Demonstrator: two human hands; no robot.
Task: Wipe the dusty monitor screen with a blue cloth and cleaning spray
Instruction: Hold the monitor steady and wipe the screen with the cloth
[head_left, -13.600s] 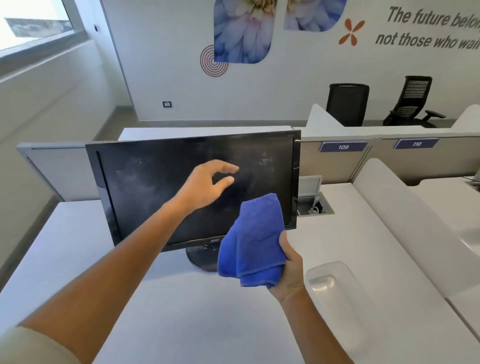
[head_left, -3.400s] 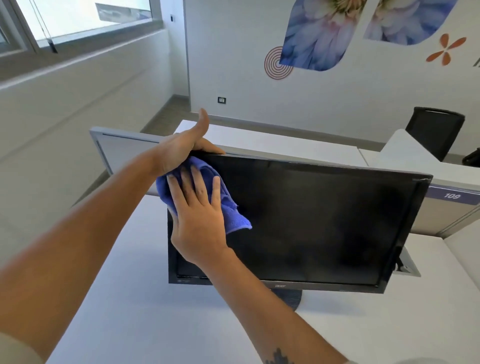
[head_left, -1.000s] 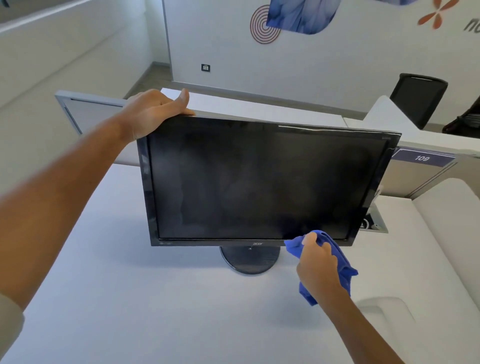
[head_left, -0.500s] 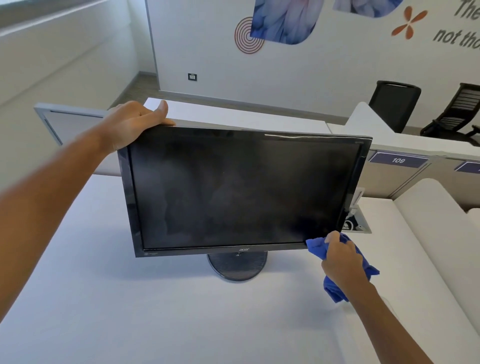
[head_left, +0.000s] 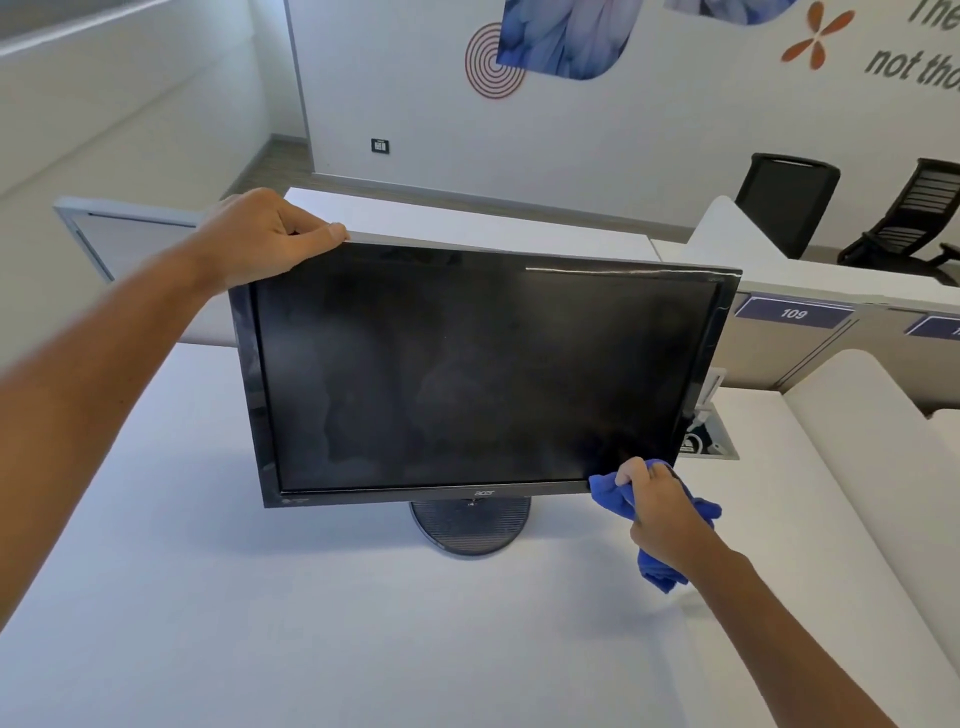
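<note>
The monitor (head_left: 483, 374) stands on its round base (head_left: 470, 525) near the middle of the white worktop (head_left: 260, 623), its dark screen (head_left: 483, 374) facing the person and tipped a little back, so the top edge lies farther off than the bottom. Its long axis runs left to right, slightly skewed, with the right end set farther from the camera. The left hand (head_left: 260, 239) is curled over the top left corner, fingers closed around the bezel, holding the monitor steady. The right hand (head_left: 657, 512) is closed around the bunched blue cloth (head_left: 608, 493), which touches the lower right corner where screen meets frame; loose folds hang below the wrist. Faint cloudy patches show across the left and middle of the screen, so I judge the wiping unfinished. The main risk from here is pressing hard at that low corner: the base is small, and a push there could twist or slide the monitor if the left hand slackens. A bunched cloth also touches with little surface, so it may leave streaks or miss the edge. No spray bottle is in view. Behind the worktop stands a partition (head_left: 130, 244), and to the right a "109" label (head_left: 793, 313) and two black chairs (head_left: 789, 202).
</note>
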